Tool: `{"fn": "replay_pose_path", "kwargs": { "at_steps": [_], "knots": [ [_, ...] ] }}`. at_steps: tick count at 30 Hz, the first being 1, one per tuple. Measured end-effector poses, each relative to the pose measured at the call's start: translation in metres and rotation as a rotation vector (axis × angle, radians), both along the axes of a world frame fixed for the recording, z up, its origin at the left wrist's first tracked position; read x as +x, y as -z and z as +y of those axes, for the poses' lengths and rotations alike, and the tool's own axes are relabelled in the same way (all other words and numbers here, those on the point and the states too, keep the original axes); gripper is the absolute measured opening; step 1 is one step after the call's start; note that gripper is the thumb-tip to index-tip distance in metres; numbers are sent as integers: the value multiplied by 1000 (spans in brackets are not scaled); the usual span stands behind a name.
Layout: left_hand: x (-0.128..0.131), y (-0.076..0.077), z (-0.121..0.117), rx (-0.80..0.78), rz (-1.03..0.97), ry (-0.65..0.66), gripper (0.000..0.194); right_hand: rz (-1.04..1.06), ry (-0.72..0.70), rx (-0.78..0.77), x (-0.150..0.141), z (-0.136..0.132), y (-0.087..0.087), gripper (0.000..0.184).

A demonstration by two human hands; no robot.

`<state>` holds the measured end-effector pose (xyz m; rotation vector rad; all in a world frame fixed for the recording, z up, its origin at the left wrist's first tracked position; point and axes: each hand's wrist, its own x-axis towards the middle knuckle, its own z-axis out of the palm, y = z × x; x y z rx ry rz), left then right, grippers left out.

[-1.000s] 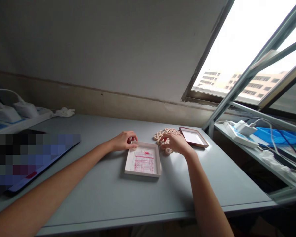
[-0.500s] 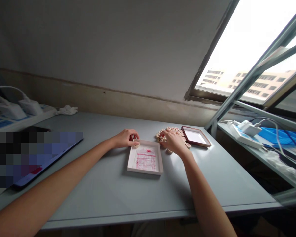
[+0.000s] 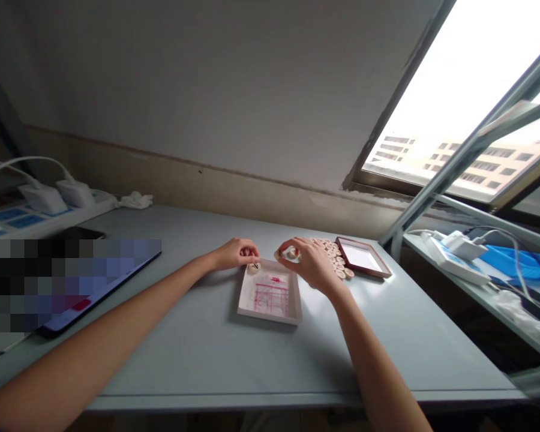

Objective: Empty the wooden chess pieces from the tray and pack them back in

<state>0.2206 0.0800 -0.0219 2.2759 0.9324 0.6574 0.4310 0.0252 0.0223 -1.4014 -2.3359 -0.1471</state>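
Two hands at the shallow box. What changed?

Right hand has come off the disc pile. It now pinches one marked disc between thumb and finger, at the box's far rim.

Left?

Left hand is curled at the far-left corner, right by the corner disc. Can't tell if it grips that or the rim. So one disc inside, another at the rim, rest outside.

Edges, room?

Low box walls; far side is crowded by both hands. Near part of the box is open. Brown-edged tray sits just beside the pile, so tight there. Desk is open between box and front edge; tablet well left.
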Motion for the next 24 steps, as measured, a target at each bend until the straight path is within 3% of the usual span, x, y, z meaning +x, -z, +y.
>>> {"fn": "replay_pose_path", "kwargs": {
  "at_steps": [3,6,17,24],
  "knots": [
    [0,0,0,-3,1,-1,32,-18,-169,-78,-13,-4,8,10],
    [0,2,1,4,2,-7,29,-59,-230,-68,-18,-4,16,14],
    [0,4,2,13,4,-16,24,-106,-197,-109,-17,1,17,11],
    [2,-3,-3,-8,27,-23,24,-182,206,21,28,15,15,13]
  ]
}}
